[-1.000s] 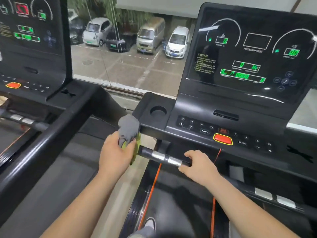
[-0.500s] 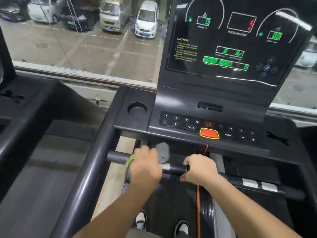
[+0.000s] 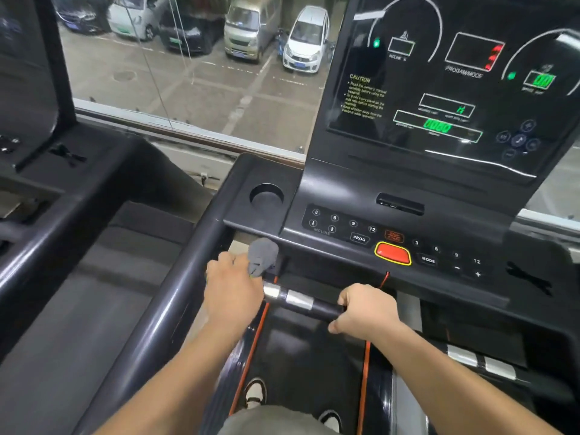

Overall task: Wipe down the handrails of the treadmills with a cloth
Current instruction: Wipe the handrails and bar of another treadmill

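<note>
A black front handrail [image 3: 317,306] with two silver sensor bands runs across under the treadmill console [image 3: 392,233]. My left hand [image 3: 232,287] grips a grey cloth [image 3: 262,255] wrapped round the handrail's left end, near where it meets the side rail [image 3: 175,296]. A bunch of the cloth sticks up above my fingers. My right hand [image 3: 365,312] grips the bare handrail further right, past the silver bands.
The console has a round cup holder [image 3: 266,196], a red stop button [image 3: 392,253] and a lit display [image 3: 439,89]. A second treadmill's rail [image 3: 40,246] stands to the left. A window ahead shows parked cars. My shoes stand on the belt [image 3: 307,356].
My left hand has slid the cloth leftward along the handrail, uncovering the silver bands. My right hand has kept its grip on the rail.
</note>
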A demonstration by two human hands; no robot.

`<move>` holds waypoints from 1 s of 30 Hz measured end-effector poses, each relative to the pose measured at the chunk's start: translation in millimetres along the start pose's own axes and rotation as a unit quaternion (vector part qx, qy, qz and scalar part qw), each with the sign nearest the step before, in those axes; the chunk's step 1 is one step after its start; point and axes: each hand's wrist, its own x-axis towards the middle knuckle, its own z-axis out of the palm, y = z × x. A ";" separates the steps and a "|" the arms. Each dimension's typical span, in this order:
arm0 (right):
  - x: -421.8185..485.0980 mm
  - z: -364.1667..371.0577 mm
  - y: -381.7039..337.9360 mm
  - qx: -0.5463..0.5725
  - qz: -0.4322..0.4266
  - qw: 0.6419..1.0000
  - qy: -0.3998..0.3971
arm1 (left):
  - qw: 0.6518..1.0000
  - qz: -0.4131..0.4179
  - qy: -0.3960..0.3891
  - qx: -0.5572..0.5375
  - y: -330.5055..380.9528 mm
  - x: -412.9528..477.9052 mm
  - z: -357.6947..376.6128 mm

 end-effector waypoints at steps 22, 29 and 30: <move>-12.3 13.6 6.4 0.008 -0.025 0.997 0.068 | 0.993 0.091 -0.034 -0.066 59.2 -63.5 22.3; -20.3 12.2 40.2 0.177 -0.044 0.983 0.017 | 0.996 0.076 -0.010 -0.042 4.8 -14.4 2.5; -24.0 10.0 48.8 0.156 -0.041 0.987 0.026 | 0.999 0.030 -0.001 -0.032 10.5 -13.7 0.2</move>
